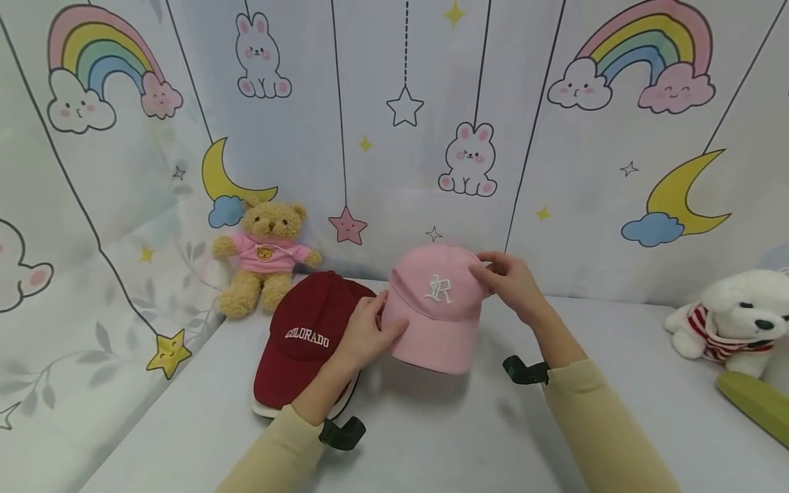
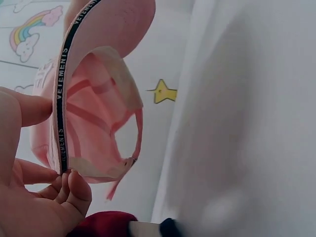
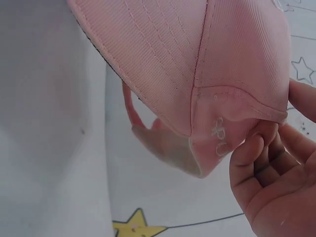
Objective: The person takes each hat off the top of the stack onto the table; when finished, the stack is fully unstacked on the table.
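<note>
A pink baseball cap (image 1: 439,308) with a white embroidered R is held up between both hands, its brim facing me and tilted down. My left hand (image 1: 365,332) pinches the brim's left edge, thumb on top; in the left wrist view the brim's edge (image 2: 60,98) carries a dark lettered tape, and the hollow inside and back strap (image 2: 138,133) show. My right hand (image 1: 508,281) grips the crown's right side, with fabric pinched between thumb and curled fingers in the right wrist view. Left of it, a dark red cap (image 1: 308,342) marked COLORADO lies on the white table (image 1: 450,438), partly behind my left forearm.
A teddy bear (image 1: 265,257) in a pink top sits at the back left against the printed backdrop (image 1: 394,171). At the right edge a white plush dog (image 1: 733,322) with a striped scarf sits behind a green object (image 1: 755,404).
</note>
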Available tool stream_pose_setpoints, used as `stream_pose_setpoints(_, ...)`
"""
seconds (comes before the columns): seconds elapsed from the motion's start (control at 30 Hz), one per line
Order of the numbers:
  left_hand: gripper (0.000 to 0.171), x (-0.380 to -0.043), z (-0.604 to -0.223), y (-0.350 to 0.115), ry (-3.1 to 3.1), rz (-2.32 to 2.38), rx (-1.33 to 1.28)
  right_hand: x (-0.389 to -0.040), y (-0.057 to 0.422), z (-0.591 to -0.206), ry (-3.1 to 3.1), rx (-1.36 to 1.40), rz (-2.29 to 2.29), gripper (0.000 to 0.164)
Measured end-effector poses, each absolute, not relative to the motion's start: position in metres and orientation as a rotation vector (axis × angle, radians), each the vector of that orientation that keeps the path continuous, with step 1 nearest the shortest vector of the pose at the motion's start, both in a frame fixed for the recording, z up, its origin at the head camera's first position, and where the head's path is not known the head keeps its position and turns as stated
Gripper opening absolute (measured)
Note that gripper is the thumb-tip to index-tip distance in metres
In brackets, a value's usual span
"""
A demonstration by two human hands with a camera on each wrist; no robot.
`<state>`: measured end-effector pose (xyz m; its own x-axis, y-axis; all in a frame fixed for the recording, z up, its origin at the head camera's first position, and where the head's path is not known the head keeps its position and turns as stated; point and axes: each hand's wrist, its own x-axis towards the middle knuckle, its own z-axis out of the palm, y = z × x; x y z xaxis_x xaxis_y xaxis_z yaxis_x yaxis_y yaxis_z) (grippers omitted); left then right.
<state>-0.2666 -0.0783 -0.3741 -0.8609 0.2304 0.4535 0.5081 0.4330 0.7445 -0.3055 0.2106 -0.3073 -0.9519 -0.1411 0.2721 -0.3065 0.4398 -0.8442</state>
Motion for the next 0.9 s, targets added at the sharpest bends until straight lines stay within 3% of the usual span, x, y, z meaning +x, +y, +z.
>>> stream_pose_setpoints(0.53, 0.07, -0.265, -0.406, -0.068, -2.605, -1.398, -0.551, -0.318, 0.223, -0.359, -2.625, 0.286, 1.559, 0.052)
stream_pose_setpoints(0.9, 0.055, -0.262, -0.406, -0.065, -2.759, -1.192, -0.514, -0.318, 0.218, -0.371, -2.681, 0.264, 1.531, 0.048)
